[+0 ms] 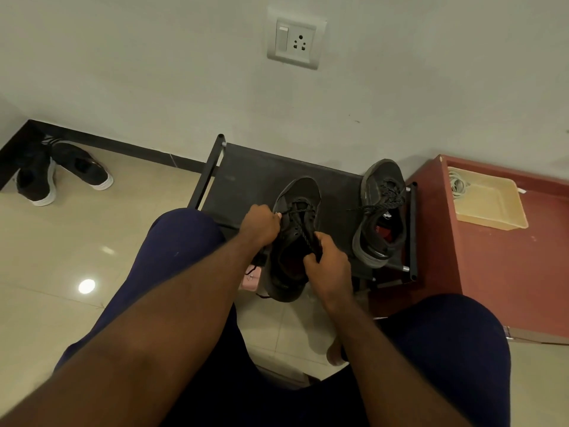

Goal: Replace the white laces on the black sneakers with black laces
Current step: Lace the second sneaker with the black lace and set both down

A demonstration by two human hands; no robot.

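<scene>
A black sneaker (303, 192) lies toe-away on the front of a black fabric shoe rack (246, 174), with a black lace (300, 224) crossing its eyelets. My left hand (260, 224) pinches one end of that lace at the sneaker's left side. My right hand (328, 260) grips the other end over the shoe's opening. A second black sneaker (381, 211) stands on the rack's right side, laced in black with its ends loose.
A red cabinet (498, 272) stands right of the rack, holding a beige tray (492, 204) with a white cord. Two dark shoes with white soles (58, 177) lie on the tiled floor at left. A pink item (254, 277) sits under the rack. My knees fill the foreground.
</scene>
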